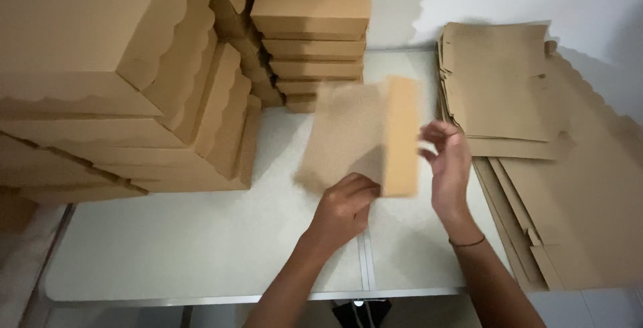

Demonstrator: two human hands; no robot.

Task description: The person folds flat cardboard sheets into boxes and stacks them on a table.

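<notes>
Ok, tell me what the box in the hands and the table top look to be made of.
Box: brown cardboard, matte, judging by its flat kraft-paper colour; blurred, so any corrugation is not visible. Table top: pale, smooth, faintly speckled sheet, perhaps laminate or plastic, with a metal-looking front edge.

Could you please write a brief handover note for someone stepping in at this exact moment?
Left hand: grips the lower edge of a folded cardboard box, held above the table.
Right hand: open, fingers just beside the box's right side.
Done: folded boxes stacked at the left and at the back.
Left: a pile of flat cardboard blanks on the right, unfolded.
</notes>
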